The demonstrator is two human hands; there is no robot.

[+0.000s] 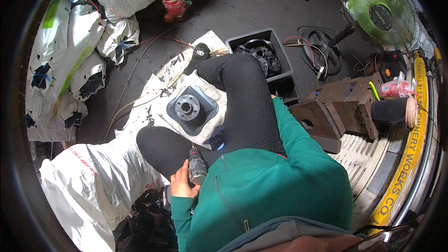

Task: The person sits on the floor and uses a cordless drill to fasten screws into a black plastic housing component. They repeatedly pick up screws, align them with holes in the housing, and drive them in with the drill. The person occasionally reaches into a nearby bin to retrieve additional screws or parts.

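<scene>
My left hand [183,182] is wrapped round a cordless drill [198,167] beside my left thigh, its thin bit pointing away from me. In front of my crossed legs, a dark square part [205,106] with curved sides lies on a white cloth [219,123]. A round grey flange [186,107] with a ring of holes and a central bore sits on it. My right arm reaches forward past my right knee. Only a sliver of my right hand [273,96] shows at the cuff, next to the black crates; its fingers are hidden.
A black crate [290,67] of dark moulded parts stands beyond my right knee. Steel mould blocks [333,107] and a green fan [380,11] are on the right. White sacks [81,60] line the left side. Hoses and cables [133,72] cross the floor. Dark scraps [144,219] lie near left.
</scene>
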